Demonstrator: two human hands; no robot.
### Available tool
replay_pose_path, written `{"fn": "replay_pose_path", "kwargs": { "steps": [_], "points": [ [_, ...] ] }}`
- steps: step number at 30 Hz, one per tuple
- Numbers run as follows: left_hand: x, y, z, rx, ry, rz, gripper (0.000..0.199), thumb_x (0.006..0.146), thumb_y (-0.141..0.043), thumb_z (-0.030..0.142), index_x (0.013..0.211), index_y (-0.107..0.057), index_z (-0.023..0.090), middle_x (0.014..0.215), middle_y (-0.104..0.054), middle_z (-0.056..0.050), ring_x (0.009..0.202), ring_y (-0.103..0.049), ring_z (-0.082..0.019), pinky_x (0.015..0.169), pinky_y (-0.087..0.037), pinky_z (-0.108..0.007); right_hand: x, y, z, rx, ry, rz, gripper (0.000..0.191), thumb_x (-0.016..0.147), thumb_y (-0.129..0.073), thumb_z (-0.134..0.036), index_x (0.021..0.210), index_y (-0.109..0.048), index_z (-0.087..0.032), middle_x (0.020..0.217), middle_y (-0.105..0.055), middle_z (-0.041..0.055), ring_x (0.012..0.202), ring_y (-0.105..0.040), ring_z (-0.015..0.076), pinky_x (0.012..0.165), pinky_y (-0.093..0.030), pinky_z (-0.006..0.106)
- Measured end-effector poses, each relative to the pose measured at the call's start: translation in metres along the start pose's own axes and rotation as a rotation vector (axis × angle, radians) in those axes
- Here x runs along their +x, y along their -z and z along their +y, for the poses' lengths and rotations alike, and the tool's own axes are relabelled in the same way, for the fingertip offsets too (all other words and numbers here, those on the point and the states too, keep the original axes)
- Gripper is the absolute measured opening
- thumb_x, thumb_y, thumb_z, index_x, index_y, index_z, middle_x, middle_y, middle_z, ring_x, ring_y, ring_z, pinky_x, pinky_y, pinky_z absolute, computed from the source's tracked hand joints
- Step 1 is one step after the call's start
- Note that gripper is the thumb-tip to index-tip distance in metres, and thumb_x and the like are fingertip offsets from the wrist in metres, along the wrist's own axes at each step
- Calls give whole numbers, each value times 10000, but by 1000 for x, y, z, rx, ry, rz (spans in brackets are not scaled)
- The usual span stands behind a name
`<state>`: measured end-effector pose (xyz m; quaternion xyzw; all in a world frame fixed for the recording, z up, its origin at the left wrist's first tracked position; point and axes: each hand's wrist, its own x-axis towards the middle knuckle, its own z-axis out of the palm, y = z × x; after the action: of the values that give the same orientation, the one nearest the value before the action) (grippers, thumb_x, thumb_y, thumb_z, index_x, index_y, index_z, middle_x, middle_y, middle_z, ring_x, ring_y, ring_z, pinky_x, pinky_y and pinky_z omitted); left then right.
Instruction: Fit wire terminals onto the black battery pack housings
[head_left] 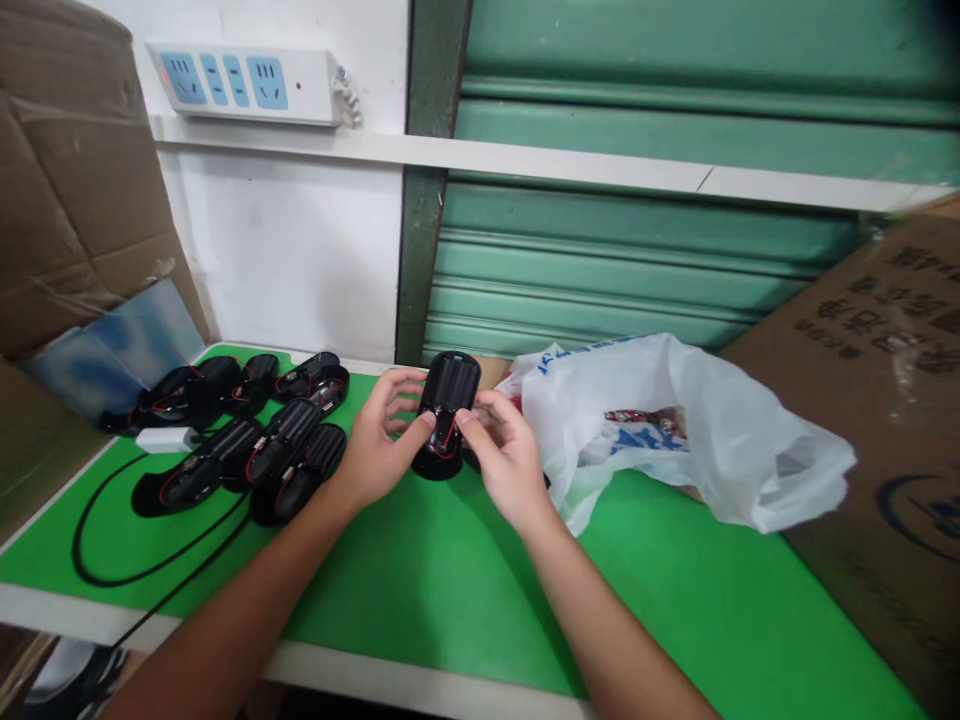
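Note:
Between my two hands I hold a black plastic housing (448, 384), raised over the green tabletop, its open inside facing me. Ribbed slots fill its upper part, and red wires with a small shiny component show in the lower part. My left hand (386, 437) grips its left edge, thumb on the inside near the wires. On the right edge, my right hand (504, 450) holds it with the thumb by the red wire. Several similar black housings with red wires (283, 440) lie in a group to the left of my left hand.
A white plastic bag (697, 440) with red items inside sits right of my hands. A white adapter (166, 439) with a black cable lies on the green table (360, 620). Cardboard boxes (862, 400) flank both sides; a power strip (247, 85) is on the wall.

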<state>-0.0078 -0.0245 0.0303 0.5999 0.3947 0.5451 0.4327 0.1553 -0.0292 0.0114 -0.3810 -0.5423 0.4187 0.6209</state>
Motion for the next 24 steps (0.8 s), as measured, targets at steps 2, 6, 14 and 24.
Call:
{"fn": "replay_pose_path", "kwargs": {
  "steps": [2, 6, 14, 24],
  "points": [
    [0, 0, 0, 14, 7, 1, 407, 866, -747, 306, 1232, -583, 241, 1164, -670, -78, 1023, -676, -207, 751, -535, -265, 0, 0, 0, 3, -1, -5, 244, 887, -734, -452, 979, -635, -249, 873, -708, -1, 799, -678, 182, 731, -557, 304],
    [1, 0, -1, 27, 8, -5, 421, 874, -755, 320, 1242, -567, 244, 1174, -666, -80, 1037, -667, -207, 765, -532, -269, 0, 1, -2, -23, -4, -25, 239, 902, -711, -460, 978, -624, -250, 854, -693, -4, 796, -669, 186, 736, -558, 311],
    [1, -1, -1, 24, -1, -19, 427, 885, -762, 347, 1251, -565, 249, 1187, -658, -83, 1060, -659, -212, 784, -532, -275, 1, 0, 0, -12, -25, -23, 237, 901, -698, -465, 973, -619, -254, 892, -725, 3, 797, -678, 186, 716, -546, 306],
    [0, -2, -4, 37, -1, -24, 410, 903, -740, 338, 1267, -574, 250, 1182, -653, -78, 1016, -647, -195, 784, -529, -273, 0, 0, 3, -24, -49, 3, 269, 881, -710, -484, 977, -612, -252, 852, -714, -7, 763, -664, 181, 660, -523, 286]
  ]
}}
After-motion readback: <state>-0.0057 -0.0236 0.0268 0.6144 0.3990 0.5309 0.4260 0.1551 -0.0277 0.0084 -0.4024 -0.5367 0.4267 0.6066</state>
